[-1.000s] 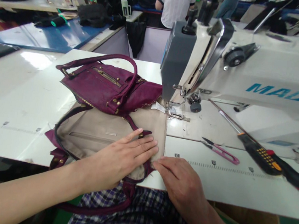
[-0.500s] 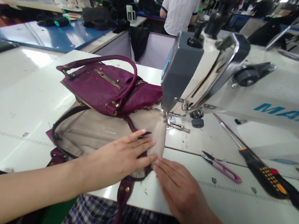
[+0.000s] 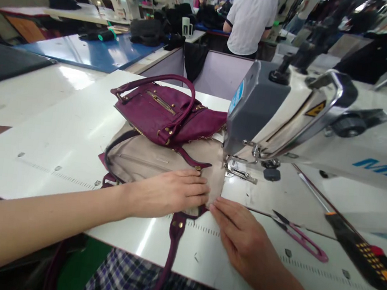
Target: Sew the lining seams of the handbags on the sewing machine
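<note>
Note the left hand point(image 3: 171, 191) laid palm down across the bag opening, fingers extended and close together, gripping nothing. Note the right hand point(image 3: 240, 228) just to the right, fingers drawn together, tips at the near end of the lining edge; thumb hidden, so cannot tell whether pinched on the fabric.

Find the beige lining point(image 3: 215, 179) spread beneath and beyond the fingertips, its right edge leading far to the presser foot point(image 3: 229, 161). Find the purple bag point(image 3: 159, 107) folded toward the far side, left of the sewing machine point(image 3: 263, 108), on the white table point(image 3: 58, 144); near handle point(image 3: 173, 246) hanging over the near edge.

Compare with one second ago: both hands now closer to the presser foot, white tag point(image 3: 218, 137) now farther beyond it, handle now hanging straighter. Judge this as lining edge fed under the needle, with a shorter stretch left before the fingertips.

Read blue letters "MA" on the machine arm, remainder cut off at right. Locate a yellow warning triangle point(image 3: 315, 108) and a blue sticker point(image 3: 236, 96) on the machine head; wording illegible. Locate a ruler scale point(image 3: 75, 178) printed on the table; figures unreadable. Locate pink snips point(image 3: 301, 234) farther right.
</note>
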Tool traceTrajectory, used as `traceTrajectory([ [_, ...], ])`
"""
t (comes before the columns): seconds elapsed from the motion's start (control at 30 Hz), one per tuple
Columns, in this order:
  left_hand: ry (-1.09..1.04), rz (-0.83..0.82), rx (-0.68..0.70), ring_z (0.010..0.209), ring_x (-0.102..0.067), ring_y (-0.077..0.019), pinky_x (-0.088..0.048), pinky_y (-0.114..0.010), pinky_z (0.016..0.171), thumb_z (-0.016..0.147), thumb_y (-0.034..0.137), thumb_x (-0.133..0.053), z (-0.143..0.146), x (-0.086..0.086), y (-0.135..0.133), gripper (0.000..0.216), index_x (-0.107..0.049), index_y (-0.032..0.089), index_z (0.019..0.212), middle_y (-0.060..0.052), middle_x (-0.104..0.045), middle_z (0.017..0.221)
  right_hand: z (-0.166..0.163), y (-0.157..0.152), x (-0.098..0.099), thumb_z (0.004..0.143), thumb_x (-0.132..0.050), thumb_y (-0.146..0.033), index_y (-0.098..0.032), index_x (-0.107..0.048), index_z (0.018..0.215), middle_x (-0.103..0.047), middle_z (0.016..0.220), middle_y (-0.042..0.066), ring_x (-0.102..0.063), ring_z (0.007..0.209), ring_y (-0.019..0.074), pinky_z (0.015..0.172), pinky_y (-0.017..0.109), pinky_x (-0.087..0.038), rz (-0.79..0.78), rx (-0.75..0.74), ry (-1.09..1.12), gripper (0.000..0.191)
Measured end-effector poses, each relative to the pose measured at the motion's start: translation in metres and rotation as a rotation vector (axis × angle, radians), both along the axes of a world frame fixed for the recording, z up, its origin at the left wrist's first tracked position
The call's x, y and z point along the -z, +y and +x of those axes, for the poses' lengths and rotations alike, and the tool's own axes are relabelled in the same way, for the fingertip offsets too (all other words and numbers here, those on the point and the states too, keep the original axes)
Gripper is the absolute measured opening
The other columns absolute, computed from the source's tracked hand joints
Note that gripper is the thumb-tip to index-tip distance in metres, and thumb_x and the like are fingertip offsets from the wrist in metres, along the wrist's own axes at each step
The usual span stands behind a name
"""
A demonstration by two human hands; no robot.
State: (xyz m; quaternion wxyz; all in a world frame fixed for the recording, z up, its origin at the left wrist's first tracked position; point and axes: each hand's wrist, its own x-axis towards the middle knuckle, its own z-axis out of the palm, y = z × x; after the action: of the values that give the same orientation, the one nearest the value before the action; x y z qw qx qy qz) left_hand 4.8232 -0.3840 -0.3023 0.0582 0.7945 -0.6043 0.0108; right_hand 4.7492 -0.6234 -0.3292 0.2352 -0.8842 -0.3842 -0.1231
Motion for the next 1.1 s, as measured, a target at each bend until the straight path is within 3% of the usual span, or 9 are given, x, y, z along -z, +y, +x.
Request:
traceTrajectory([
  [0.1, 0.048, 0.018, 0.039, 0.131, -0.042, -0.016, -0.013, -0.033, 0.12, 0.101, 0.017, -0.026, 0.014, -0.002, 0.001, 0.041, -0.046, 0.014, 0.136, -0.007, -0.05, 0.139, 0.011, -0.005, 0.001, 0.09, -0.039, -0.001, 0.0, -0.058, 0.123, -0.057, 0.122, 0.021, -0.049, 0.119, 0.0284, 0.099, 0.047, -0.05, -0.019, -0.002, -0.009, 0.038],
  [0.37, 0.041, -0.033, 0.009, 0.126, -0.047, -0.017, -0.017, -0.035, 0.118, 0.1, 0.017, -0.028, 0.041, 0.001, -0.007, 0.04, -0.049, 0.013, 0.135, -0.008, -0.054, 0.134, 0.037, -0.01, 0.006, 0.089, -0.037, -0.004, 0.002, -0.052, 0.129, -0.051, 0.131, 0.019, -0.04, 0.127, 0.027, 0.11, 0.047, -0.038, -0.052, 0.059, 0.009, 0.044],
  [0.57, 0.052, -0.092, 0.022, 0.125, -0.049, -0.0196, -0.018, -0.04, 0.118, 0.099, 0.015, -0.03, 0.068, 0.009, -0.013, 0.041, -0.048, 0.01, 0.134, -0.01, -0.055, 0.133, 0.037, -0.007, 0.003, 0.088, -0.036, -0.007, 0.003, -0.044, 0.136, -0.041, 0.14, 0.019, -0.033, 0.131, 0.0288, 0.114, 0.051, -0.03, -0.16, 0.146, 0.027, 0.05],
  [0.8, 0.019, -0.1, -0.06, 0.126, -0.048, -0.0176, -0.022, -0.039, 0.117, 0.098, 0.012, -0.033, 0.087, 0.015, -0.024, 0.039, -0.047, 0.01, 0.135, -0.01, -0.054, 0.134, 0.032, -0.005, 0.005, 0.09, -0.034, -0.005, 0.004, -0.047, 0.133, -0.045, 0.135, 0.02, -0.036, 0.129, 0.028, 0.111, 0.047, -0.037, -0.127, 0.153, 0.006, 0.046],
  [0.93, -0.121, -0.074, -0.09, 0.132, -0.041, -0.0166, -0.019, -0.04, 0.118, 0.099, 0.013, -0.031, 0.077, 0.006, -0.016, 0.041, -0.041, 0.015, 0.138, -0.009, -0.048, 0.14, 0.03, -0.007, 0.011, 0.091, -0.034, -0.005, 0.0, -0.047, 0.133, -0.045, 0.135, 0.018, -0.036, 0.128, 0.0278, 0.109, 0.048, -0.038, -0.121, 0.155, -0.043, 0.044],
  [1.0, -0.229, -0.069, -0.202, 0.136, -0.034, -0.0201, -0.014, -0.045, 0.118, 0.097, 0.02, -0.043, 0.071, -0.003, 0.004, 0.045, -0.036, 0.021, 0.141, -0.008, -0.04, 0.146, 0.031, -0.009, 0.012, 0.093, -0.034, -0.006, -0.004, -0.046, 0.134, -0.046, 0.134, 0.016, -0.038, 0.127, 0.0267, 0.107, 0.047, -0.04, -0.097, 0.159, -0.08, 0.043],
  [1.1, -0.258, 0.015, -0.64, 0.123, -0.045, -0.0321, -0.032, -0.053, 0.105, 0.085, 0.038, -0.062, 0.062, -0.012, 0.049, 0.054, -0.046, 0.015, 0.13, -0.016, -0.049, 0.133, 0.029, -0.008, 0.006, 0.097, -0.036, -0.014, -0.012, -0.041, 0.139, -0.05, 0.128, 0.014, -0.044, 0.12, 0.0267, 0.101, 0.049, -0.042, -0.058, 0.15, -0.078, 0.042],
])
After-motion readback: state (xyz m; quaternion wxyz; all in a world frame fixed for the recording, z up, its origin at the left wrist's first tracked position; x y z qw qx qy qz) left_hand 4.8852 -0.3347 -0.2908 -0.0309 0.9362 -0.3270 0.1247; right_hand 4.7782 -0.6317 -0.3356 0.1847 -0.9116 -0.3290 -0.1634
